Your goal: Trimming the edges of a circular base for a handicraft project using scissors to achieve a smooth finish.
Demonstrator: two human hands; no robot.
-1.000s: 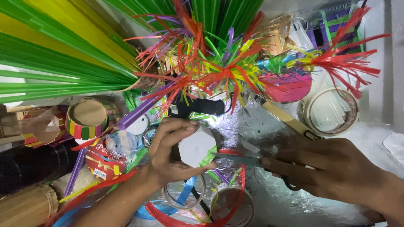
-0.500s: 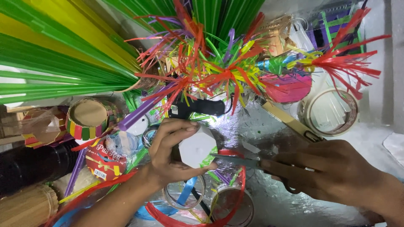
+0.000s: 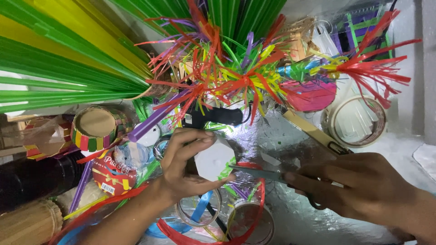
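Nearest us, the left hand (image 3: 184,170) pinches a small white card piece (image 3: 213,159), fingers curled over its top, thumb under its corner. The right hand (image 3: 363,188) grips the scissors (image 3: 261,173), blade tips touching the card's lower edge. No cut shows yet, so I'd say trimming has barely begun. Beyond the card lie a black glue gun (image 3: 213,116) and bright shredded strips (image 3: 227,77).

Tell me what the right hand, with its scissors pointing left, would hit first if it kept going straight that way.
Probably the white piece held by the left hand. The right hand aims the scissors leftward, and the blade tips already sit at that piece's lower edge, beside the left thumb. Depth is hard to judge from above.
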